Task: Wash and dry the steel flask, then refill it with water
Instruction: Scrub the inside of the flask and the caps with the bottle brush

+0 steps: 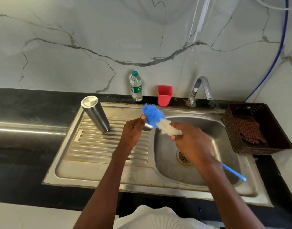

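The steel flask [95, 114] stands upside down on the ribbed drainboard [99, 146], left of the sink basin [168, 156]. My left hand [133, 131] grips a small steel piece [148, 126], seemingly the flask's cap, above the drainboard's right edge. My right hand [191, 139] holds a bottle brush [156, 119] with blue and white bristles. The bristles press against the steel piece. The brush's blue handle [234, 172] sticks out behind my wrist over the basin.
A plastic water bottle [136, 86] and a red cup [164, 95] stand against the marble wall. The tap [200, 90] is behind the basin, no water running. A brown basket [256, 129] with a checked cloth [249, 129] sits at right.
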Tool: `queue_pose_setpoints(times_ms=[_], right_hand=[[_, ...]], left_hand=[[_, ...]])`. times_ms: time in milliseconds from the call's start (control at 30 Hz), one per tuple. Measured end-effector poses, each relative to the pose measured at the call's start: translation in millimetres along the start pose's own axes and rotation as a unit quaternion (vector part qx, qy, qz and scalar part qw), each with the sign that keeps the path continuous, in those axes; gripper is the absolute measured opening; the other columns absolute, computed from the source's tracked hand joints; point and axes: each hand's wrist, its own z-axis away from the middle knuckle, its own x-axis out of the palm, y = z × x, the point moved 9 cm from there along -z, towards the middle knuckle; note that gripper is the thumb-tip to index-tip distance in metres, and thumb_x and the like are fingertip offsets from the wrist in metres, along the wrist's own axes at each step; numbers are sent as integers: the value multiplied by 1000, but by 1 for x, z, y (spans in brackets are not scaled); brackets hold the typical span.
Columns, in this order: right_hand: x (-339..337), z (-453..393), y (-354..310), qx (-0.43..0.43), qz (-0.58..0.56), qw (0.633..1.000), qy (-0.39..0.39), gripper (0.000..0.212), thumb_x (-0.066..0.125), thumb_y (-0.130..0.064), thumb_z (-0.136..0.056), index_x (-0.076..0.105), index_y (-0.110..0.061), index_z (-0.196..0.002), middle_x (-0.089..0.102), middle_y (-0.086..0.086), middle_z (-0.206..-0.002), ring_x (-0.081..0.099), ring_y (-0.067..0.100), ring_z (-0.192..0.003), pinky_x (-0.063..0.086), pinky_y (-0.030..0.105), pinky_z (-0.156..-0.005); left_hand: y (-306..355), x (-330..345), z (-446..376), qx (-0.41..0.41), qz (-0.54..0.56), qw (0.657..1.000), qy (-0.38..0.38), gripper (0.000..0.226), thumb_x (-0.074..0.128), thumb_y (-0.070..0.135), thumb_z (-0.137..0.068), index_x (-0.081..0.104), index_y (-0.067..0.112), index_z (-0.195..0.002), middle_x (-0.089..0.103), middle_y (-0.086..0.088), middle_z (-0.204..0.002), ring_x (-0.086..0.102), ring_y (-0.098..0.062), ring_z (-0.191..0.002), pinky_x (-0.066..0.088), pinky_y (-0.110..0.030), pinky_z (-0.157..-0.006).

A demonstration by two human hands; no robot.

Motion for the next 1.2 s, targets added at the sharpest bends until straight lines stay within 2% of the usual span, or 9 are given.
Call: queue_pose_setpoints(times_ms=[133, 233, 367, 467, 567, 733, 833, 933, 1200], right_hand=[[-8, -13, -9, 2, 78, 997, -7, 44, 59, -34, -98, 55, -46, -140, 72, -2, -115, 67, 28, -105, 45, 34, -76], [-17, -1, -22, -32, 130, 991, 8, 42, 57, -30, -99, 57, -45, -138, 72, -2, -109, 69, 28, -101, 48, 36, -76], [-24, -17, -18, -9, 91, 996, -3, 46, 61, -32, -98, 55, -45, -142, 71, 1, -120, 66, 29, -110, 46, 37, -80], [-34, -15, -20, -17, 108, 994, -15, 48, 63, -34, -97, 55, -46, -142, 71, -2, -122, 65, 26, -111, 42, 35, -78], [-37, -1, -32, -57, 156, 986, 11, 47, 60, -31, -99, 54, -43, -143, 70, 0, -121, 65, 28, -112, 47, 37, -84], [-10, -57, 23, 49, -101, 992, -61, 49, 74, -32, -92, 61, -39, -139, 71, -1, -109, 66, 18, -91, 48, 29, -70], [28, -61, 50, 164, -366, 903, -154, 39, 66, -12, -100, 61, -27, -136, 57, -2, -60, 42, 5, -40, 29, 18, -33], [78, -35, 46, 238, -523, 774, -266, 25, 43, -7, -108, 62, -23, -114, 43, -5, -45, 30, 3, -29, 17, 12, -30], [108, -13, 24, 296, -671, 617, -286, 20, 48, -11, -104, 53, -19, -85, 29, -7, -46, 24, 3, -31, 13, 16, -30]], left_hand=[[10, 6, 2, 5, -57, 998, -1, 63, 41, 69, -101, 34, 21, -62, 28, 12, -54, 25, -4, -51, 19, -20, -51], [13, 0, 0, 11, -14, 1000, 8, 67, 38, 81, -93, 33, 22, -61, 27, 9, -57, 25, -5, -53, 18, -18, -50], [20, 10, 1, 25, 19, 999, -41, 58, 47, 54, -106, 41, 18, -60, 36, 6, -56, 34, -6, -55, 27, -19, -56], [12, 5, -3, -1, 22, 999, -37, 69, 44, 65, -102, 67, 7, -71, 65, -3, -63, 56, -1, -64, 40, -16, -67], [9, 12, -1, -3, 29, 998, -60, 78, 43, 75, -97, 63, 4, -71, 60, 11, -64, 52, 0, -65, 38, -18, -68], [-3, 14, -10, -109, 163, 980, -21, 105, 17, 91, -90, 71, 11, -130, 79, 7, -86, 56, 0, -74, 38, -22, -66], [-8, 27, -9, -108, 371, 922, -35, 113, -1, 92, -85, 60, 18, -144, 76, -1, -121, 63, -8, -90, 35, -33, -78], [-5, 31, -12, -110, 518, 848, -30, 109, 4, 90, -89, 52, 16, -153, 71, -4, -133, 67, -10, -101, 33, -34, -75], [2, 48, -19, -89, 355, 929, -50, 101, 1, 85, -88, 39, 28, -162, 54, 8, -157, 41, -10, -150, 18, -43, -115]])
